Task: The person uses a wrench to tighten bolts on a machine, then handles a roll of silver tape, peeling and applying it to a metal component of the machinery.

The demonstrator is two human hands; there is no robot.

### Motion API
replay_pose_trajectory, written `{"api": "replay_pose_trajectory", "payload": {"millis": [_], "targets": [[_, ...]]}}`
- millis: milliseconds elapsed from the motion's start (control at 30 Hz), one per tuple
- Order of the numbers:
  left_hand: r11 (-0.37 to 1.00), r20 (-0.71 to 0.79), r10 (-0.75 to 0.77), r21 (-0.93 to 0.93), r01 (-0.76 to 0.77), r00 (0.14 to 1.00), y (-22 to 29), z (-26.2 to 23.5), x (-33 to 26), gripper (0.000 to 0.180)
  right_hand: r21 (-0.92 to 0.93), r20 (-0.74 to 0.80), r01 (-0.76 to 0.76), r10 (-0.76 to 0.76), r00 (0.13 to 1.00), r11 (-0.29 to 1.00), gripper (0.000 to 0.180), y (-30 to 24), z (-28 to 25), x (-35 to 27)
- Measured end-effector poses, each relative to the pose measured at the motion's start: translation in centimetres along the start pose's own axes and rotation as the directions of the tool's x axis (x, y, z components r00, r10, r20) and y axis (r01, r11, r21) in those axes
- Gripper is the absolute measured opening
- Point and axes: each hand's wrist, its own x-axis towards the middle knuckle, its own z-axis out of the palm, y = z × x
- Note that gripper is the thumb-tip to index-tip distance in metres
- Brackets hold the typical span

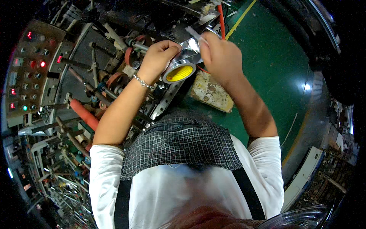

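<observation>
A roll of silver foil tape [180,71] with a yellow inner core hangs between my hands, its round side facing me. My left hand [160,56] is closed, thumb and fingers pinched on the silver tape just above the roll. A shiny stretch of tape runs from there toward my right hand [223,55]. That hand is curled into a fist around a narrow pale object [193,33], whose tip sticks out to the upper left. It is blurred, so its kind does not show. The fingertips of my right hand are partly hidden.
Machinery with rollers, rods and a red roller [84,113] fills the left side. Beyond it stands a control panel [32,72] with lit displays. A worn block [211,91] sits below my right hand on the green floor [263,80]. An orange-red pole [221,21] stands ahead.
</observation>
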Motion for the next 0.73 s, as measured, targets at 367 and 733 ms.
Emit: {"api": "replay_pose_trajectory", "payload": {"millis": [367, 733], "targets": [[0.996, -0.065, 0.035, 0.082, -0.03, 0.997, 0.3, 1.5, -0.9, 0.02, -0.096, 0.008, 0.128, -0.128, 0.992, 0.987, 0.034, -2.8, 1.3, -2.7], [0.986, -0.107, 0.06, 0.158, -0.043, 0.992, 0.8, 1.8, -1.1, 0.022, -0.419, 0.233, 0.16, -0.065, 0.97, 0.894, 0.035, -4.6, 0.2, -2.3]]}}
